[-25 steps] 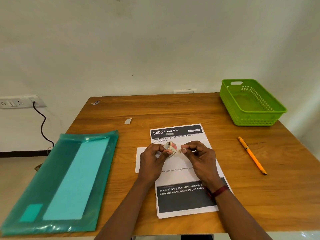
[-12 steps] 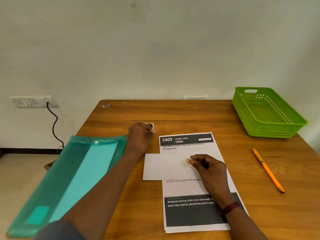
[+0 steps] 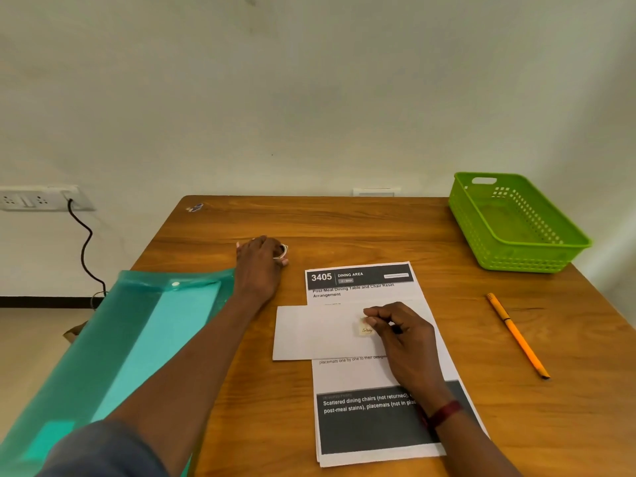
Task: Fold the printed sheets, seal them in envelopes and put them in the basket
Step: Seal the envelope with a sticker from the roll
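First, far on the left, a white plug board (image 3: 34, 198) sits on the wall, and a black wire (image 3: 84, 242) hangs down from it. Next comes a big see-through green folder (image 3: 137, 339). It lies flat on the left side of the brown wooden table (image 3: 344, 228), and its near end sticks out over the table edge. A tiny scrap (image 3: 195, 207) lies at the far left corner of the table.

The left hand (image 3: 260, 266) reaches out past the top of the folder. Its fingers are curled round a small roll (image 3: 283, 251), which sits down on the table. Only a bit of the roll peeks out by the fingers.

In the middle, a stack of printed sheets (image 3: 361, 425) lies flat, with a dark band at the top and a dark block at the bottom. A white envelope (image 3: 309, 333) lies across the sheets, and its left end sticks out onto the wood. The right hand (image 3: 402, 335) rests on the envelope. Its thumb and finger pinch a small pale sticker (image 3: 366, 329) that touches the envelope. A red band (image 3: 444, 413) is on that wrist.

To the right, well apart from the sheets, an orange pencil (image 3: 516, 333) lies on the table. At the far right corner stands the green basket (image 3: 516, 222), with no envelope in it
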The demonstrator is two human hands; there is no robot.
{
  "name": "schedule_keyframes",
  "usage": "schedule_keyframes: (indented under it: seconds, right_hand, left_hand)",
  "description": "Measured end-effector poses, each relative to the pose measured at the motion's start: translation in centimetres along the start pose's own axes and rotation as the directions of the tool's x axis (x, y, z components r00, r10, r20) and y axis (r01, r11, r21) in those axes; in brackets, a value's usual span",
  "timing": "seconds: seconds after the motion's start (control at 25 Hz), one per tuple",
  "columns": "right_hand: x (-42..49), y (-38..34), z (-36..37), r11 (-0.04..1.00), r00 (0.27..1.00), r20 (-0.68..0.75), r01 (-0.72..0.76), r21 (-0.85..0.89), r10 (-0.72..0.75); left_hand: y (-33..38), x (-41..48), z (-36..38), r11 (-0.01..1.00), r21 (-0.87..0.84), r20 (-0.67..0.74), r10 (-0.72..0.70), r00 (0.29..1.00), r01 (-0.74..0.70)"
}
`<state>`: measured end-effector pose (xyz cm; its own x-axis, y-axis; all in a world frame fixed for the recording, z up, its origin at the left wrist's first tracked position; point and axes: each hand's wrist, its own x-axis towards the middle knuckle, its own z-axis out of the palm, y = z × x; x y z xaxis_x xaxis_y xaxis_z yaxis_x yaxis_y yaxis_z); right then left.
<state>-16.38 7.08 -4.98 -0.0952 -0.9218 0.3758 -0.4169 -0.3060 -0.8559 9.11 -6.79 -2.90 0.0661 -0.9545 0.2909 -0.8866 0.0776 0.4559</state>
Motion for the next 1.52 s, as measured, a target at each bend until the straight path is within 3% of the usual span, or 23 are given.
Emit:
schedule_keyframes:
  seconds: [0.16, 0.36, 0.56, 0.68, 0.84, 1.16, 1.52]
  right_hand:
    - [0.0, 0.1, 0.2, 0.998, 0.999, -0.014, 0.044, -0.051, -0.045]
    - [0.1, 0.1, 0.5, 0.987, 0.992, -0.059, 0.103, -0.126, -0.111]
    - [0.6, -0.5, -0.7, 0.997, 0.99, -0.135, -0.038, -0.063, 0.03]
    - [2.1, -0.1, -3.7, 0.989, 0.987, -0.136, -0.101, -0.11, 0.086]
    - [3.6, 1.1, -8.0, 0.94, 0.956, -0.094, -0.289, -0.181, 0.277]
    - [4.7, 2.7, -8.6, 0.889, 0.942, 0.047, -0.297, -0.348, 0.333]
    - [5.3, 3.5, -7.5, 0.841, 0.957, 0.021, -0.244, -0.484, 0.29]
  left_hand:
    - [1.7, -2.2, -0.4, 0.992, -0.125, -0.021, -0.028, 0.999, 0.025]
    - [4.7, -6.8, 0.4, 0.977, -0.158, 0.035, 0.149, 0.988, -0.142]
    - [8.8, -11.4, 1.4, 0.944, -0.219, 0.047, 0.263, 0.964, -0.247]
    - [11.0, -13.3, 2.2, 0.911, -0.201, 0.04, 0.373, 0.927, -0.359]
    - [13.7, -14.2, 3.9, 0.86, -0.171, 0.046, 0.495, 0.868, -0.482]
    - [15.2, -14.5, 6.2, 0.862, -0.134, 0.141, 0.505, 0.851, -0.489]
    - [15.2, -14.5, 6.4, 0.834, 0.036, 0.233, 0.529, 0.816, -0.551]
